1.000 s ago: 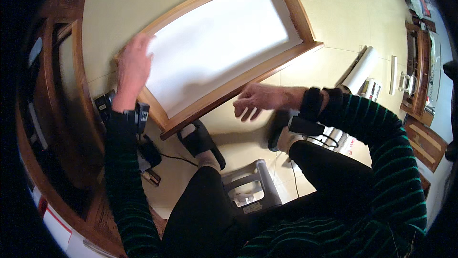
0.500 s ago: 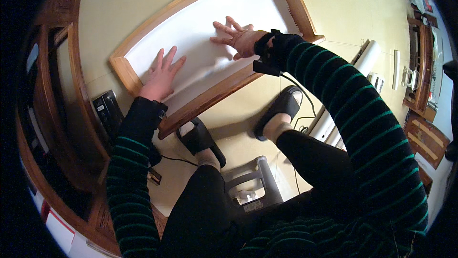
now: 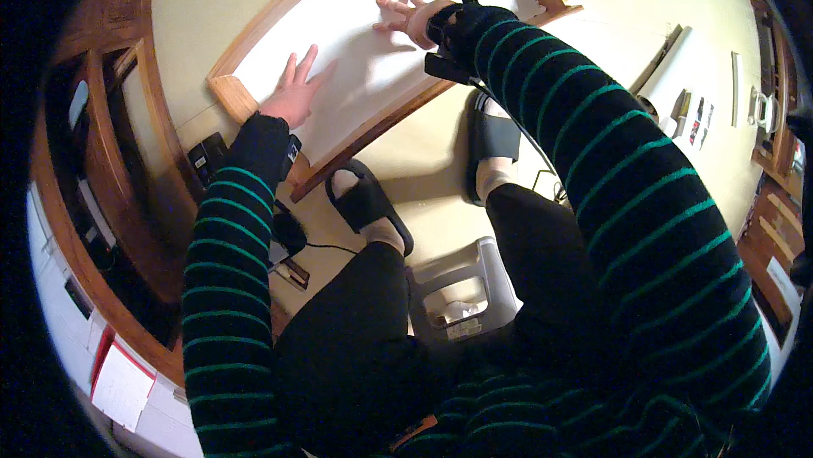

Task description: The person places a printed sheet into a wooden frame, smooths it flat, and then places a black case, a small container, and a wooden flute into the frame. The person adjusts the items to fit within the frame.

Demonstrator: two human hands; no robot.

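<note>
A shallow wooden drawer or tray [image 3: 381,132] lies on the floor in front of me, its bottom covered by a smooth white sheet [image 3: 339,26]. My left hand [image 3: 292,95] is over the sheet's left part with fingers spread. Farther off and to the right, my right hand [image 3: 411,17] also has its fingers apart over the white surface. Neither holds anything. Both seem to rest on the sheet, though exact contact is hard to tell. A jagged edge of the sheet shows along the right wooden side. Black bands circle both wrists.
A white roll [image 3: 669,72] and slim cutter-like tools [image 3: 699,123] lie on the floor at right. Wooden furniture [image 3: 161,161] stands at left, near a black box [image 3: 206,157]. My slippered feet [image 3: 373,208] flank a grey stool [image 3: 500,288]; cables trail nearby.
The view has shifted, so the drawer sits higher in the picture. My right hand has moved slightly away from the near edge; both hands stay spread over the sheet.
</note>
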